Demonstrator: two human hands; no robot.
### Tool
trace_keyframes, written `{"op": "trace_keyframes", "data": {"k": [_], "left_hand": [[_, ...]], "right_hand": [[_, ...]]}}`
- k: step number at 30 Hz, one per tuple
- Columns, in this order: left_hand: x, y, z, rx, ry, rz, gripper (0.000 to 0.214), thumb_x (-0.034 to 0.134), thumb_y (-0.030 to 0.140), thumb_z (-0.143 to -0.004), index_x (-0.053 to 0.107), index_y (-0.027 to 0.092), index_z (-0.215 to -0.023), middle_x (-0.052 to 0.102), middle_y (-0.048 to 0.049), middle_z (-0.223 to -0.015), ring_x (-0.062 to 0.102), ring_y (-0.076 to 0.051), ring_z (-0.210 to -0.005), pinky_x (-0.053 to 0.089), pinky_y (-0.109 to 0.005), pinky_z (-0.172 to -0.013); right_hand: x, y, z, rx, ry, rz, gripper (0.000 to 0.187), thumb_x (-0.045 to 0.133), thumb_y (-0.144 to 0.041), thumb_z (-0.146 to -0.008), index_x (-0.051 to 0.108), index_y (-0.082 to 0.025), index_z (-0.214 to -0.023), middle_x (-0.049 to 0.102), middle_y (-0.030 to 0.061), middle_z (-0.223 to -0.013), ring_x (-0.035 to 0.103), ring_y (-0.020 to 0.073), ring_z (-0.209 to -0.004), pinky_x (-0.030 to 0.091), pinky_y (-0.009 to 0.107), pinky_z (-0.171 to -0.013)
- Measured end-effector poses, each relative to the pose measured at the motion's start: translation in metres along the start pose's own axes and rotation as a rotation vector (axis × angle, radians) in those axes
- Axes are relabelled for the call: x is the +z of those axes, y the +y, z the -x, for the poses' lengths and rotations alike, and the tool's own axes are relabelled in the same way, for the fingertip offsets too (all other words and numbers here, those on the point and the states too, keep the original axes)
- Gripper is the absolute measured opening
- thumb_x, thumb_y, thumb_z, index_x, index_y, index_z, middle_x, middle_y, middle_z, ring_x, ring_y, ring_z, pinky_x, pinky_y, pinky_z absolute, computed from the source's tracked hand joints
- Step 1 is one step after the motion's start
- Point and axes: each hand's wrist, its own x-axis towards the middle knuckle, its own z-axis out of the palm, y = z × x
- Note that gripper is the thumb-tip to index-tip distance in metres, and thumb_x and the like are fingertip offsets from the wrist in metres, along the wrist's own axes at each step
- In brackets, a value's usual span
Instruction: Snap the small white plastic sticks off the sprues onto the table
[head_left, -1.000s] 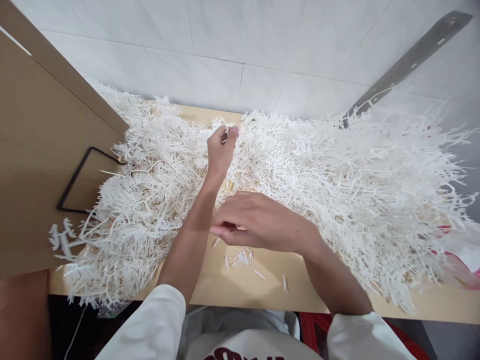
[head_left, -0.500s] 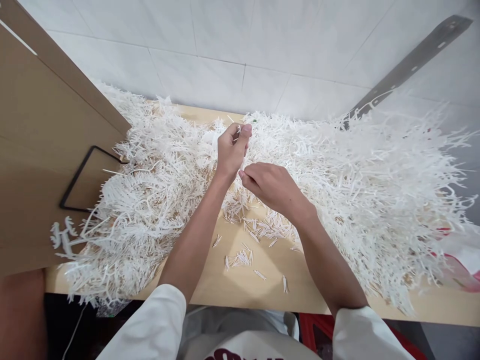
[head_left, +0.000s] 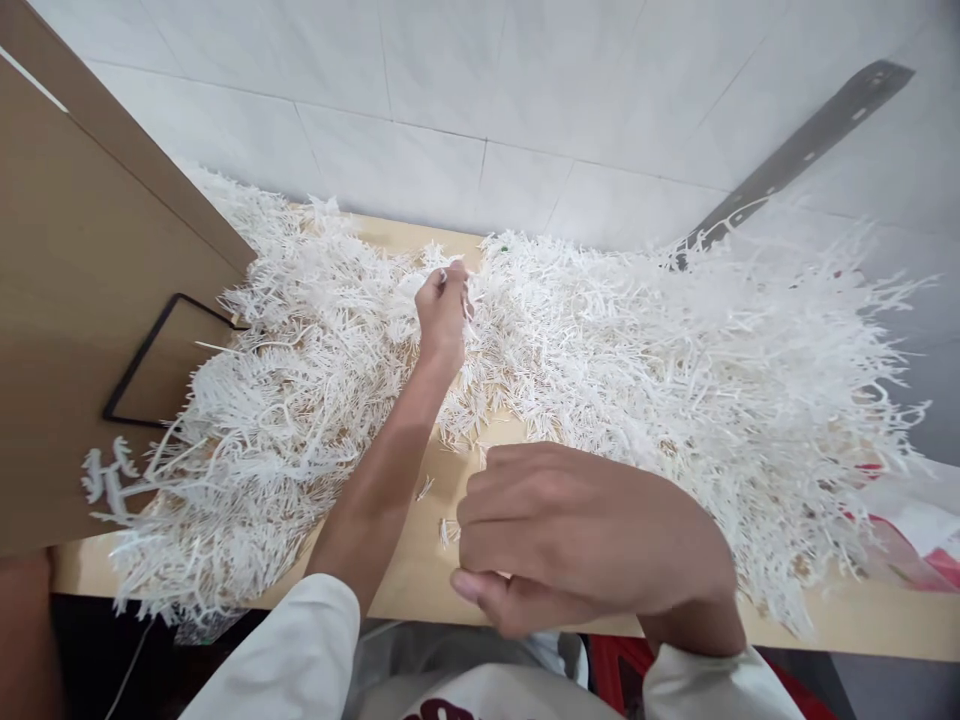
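Observation:
My left hand (head_left: 442,315) is closed, thumb on top, above the middle of a heap of white branched plastic strands (head_left: 300,370). A bit of thin white strand shows between its fingers; the rest is hidden. Much closer to the camera is my right hand (head_left: 577,530), back of the hand up, with its fingers curled and thumb tucked near them. Whatever those fingers may hold is out of sight. It covers part of the bare tabletop, where short white plastic pieces (head_left: 448,532) lie.
A second large heap of white strands (head_left: 690,370) spreads across the right side. Brown cardboard (head_left: 105,300) with a black wire frame (head_left: 124,375) stands at left. The tiled wall (head_left: 420,160) rises behind the table (head_left: 405,590). A red-and-white plastic bag (head_left: 915,540) lies far right.
My right hand has pulled away from the left, moving toward my body and up closer to the camera. My left hand has shifted slightly left and stays closed.

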Motion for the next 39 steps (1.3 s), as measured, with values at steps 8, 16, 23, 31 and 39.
{"op": "trace_keyframes", "data": {"k": [8, 16, 23, 31, 39], "left_hand": [[0.015, 0.007, 0.011, 0.116, -0.199, -0.005, 0.035, 0.046, 0.055, -0.089, 0.055, 0.021, -0.089, 0.057, -0.0004, -0.075, 0.053, -0.007, -0.062, 0.043, -0.023, -0.058], [0.015, 0.017, 0.015, 0.077, -0.311, 0.018, 0.029, 0.043, 0.049, -0.093, 0.052, 0.022, -0.09, 0.058, -0.0017, -0.083, 0.06, -0.009, -0.078, 0.046, -0.024, -0.068], [0.008, 0.025, 0.011, 0.031, -0.325, 0.018, 0.018, 0.047, 0.04, -0.093, 0.05, 0.023, -0.089, 0.061, -0.002, -0.089, 0.06, -0.01, -0.085, 0.047, -0.023, -0.068], [0.014, 0.023, 0.019, 0.166, -0.204, -0.146, 0.025, 0.052, 0.037, -0.091, 0.044, 0.032, -0.115, 0.055, -0.0028, -0.11, 0.059, -0.012, -0.101, 0.049, -0.024, -0.074], [0.005, 0.055, 0.028, 0.367, -0.604, -0.428, 0.025, 0.061, 0.044, -0.083, 0.061, 0.026, -0.1, 0.06, -0.0026, -0.109, 0.059, -0.013, -0.092, 0.048, -0.024, -0.074]], "right_hand": [[-0.011, 0.074, 0.016, 0.746, 0.451, 0.178, 0.037, 0.046, -0.054, -0.089, 0.058, -0.024, -0.107, 0.065, 0.0064, -0.103, 0.058, 0.0207, -0.091, 0.042, 0.034, -0.076], [-0.005, 0.111, 0.001, 0.708, 0.91, -0.03, 0.045, 0.057, -0.059, -0.08, 0.05, -0.024, -0.108, 0.065, 0.0018, -0.089, 0.062, 0.0156, -0.081, 0.047, 0.031, -0.07], [-0.011, 0.112, 0.001, 0.557, 1.042, -0.207, 0.033, 0.058, -0.053, -0.082, 0.054, -0.022, -0.091, 0.063, 0.0019, -0.091, 0.062, 0.0125, -0.083, 0.052, 0.027, -0.071], [-0.01, 0.113, 0.003, 0.533, 1.152, -0.164, 0.035, 0.055, -0.047, -0.085, 0.052, -0.026, -0.113, 0.065, 0.0005, -0.092, 0.065, 0.0129, -0.082, 0.055, 0.032, -0.078], [-0.018, 0.119, 0.016, 0.492, 1.222, -0.086, 0.031, 0.06, -0.051, -0.082, 0.065, -0.025, -0.097, 0.068, 0.0013, -0.089, 0.065, 0.0139, -0.08, 0.055, 0.033, -0.076]]}}
